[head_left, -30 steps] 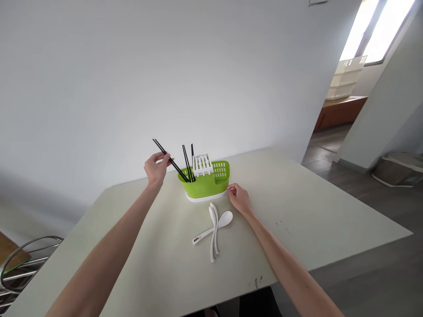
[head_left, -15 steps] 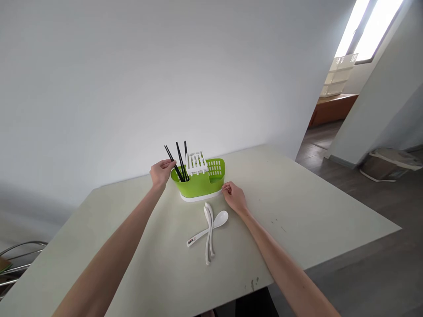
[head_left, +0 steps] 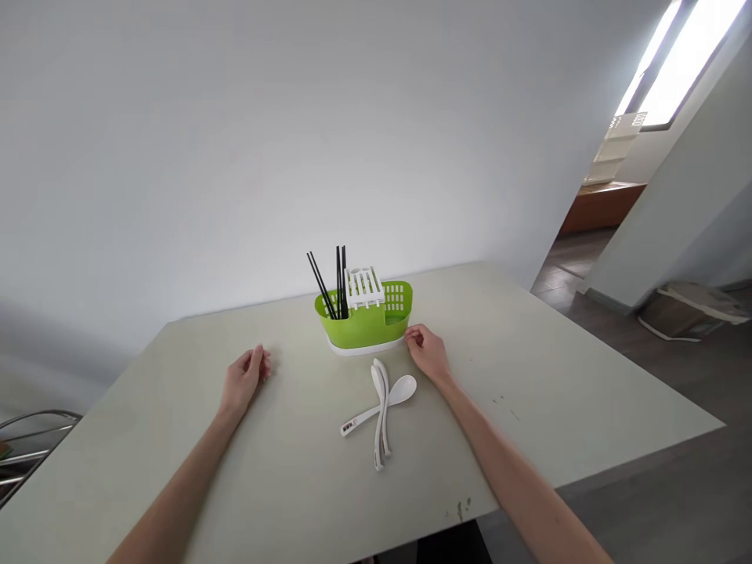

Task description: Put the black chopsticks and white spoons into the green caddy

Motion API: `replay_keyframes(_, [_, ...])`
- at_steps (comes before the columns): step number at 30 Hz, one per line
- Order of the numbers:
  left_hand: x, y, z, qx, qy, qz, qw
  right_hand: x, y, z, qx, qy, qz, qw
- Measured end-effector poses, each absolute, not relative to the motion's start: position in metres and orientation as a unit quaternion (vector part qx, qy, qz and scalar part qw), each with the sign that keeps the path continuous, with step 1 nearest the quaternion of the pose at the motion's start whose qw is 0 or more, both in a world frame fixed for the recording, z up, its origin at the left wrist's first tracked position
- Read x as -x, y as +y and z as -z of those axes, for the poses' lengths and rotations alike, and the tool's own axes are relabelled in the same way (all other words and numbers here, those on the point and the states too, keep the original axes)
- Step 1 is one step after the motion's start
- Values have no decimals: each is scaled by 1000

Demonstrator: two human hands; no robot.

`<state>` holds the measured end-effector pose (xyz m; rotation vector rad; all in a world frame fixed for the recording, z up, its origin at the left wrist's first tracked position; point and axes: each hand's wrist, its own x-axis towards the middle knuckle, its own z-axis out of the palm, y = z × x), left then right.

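Note:
A green cutlery holder [head_left: 365,329] with a white base stands near the wall. Several black chopsticks [head_left: 341,286] lean in its left part, and a white slatted piece [head_left: 365,287] sits across its middle. My right hand [head_left: 428,352] is closed at the holder's right end, its fingertips against the lower edge. To the left of the holder, my left hand [head_left: 244,381] rests just over the table with curled fingers and nothing in them. In front of the holder lie white spoons [head_left: 381,407], two side by side crossing a third.
The pale table [head_left: 294,486] reaches back to the white wall [head_left: 264,157]. Dark marks show by its front edge. At the lower left is a metal-framed chair [head_left: 35,454]; on the floor at right stands a bin-like container [head_left: 690,309].
My left hand has let go of the chopsticks and moved left and toward me, down to the table. The chopsticks stay in the holder. My right hand remains at the holder's end.

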<state>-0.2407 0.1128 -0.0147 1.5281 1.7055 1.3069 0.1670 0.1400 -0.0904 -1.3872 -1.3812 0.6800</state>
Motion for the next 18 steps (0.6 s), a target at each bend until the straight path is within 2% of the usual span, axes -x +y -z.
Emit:
replay_keyframes(5, [254,93,21,-552,617,-495,263,-168,129,86,576,-578,-286,502])
replay_keyframes(13, [249,94,22,-590,633,-426,265,-174,76,73,541,-627,-334,451])
replay_keyframes(18, [246,90,23,-606,639,-406,245,-171,51,70,548,-681,-284,394])
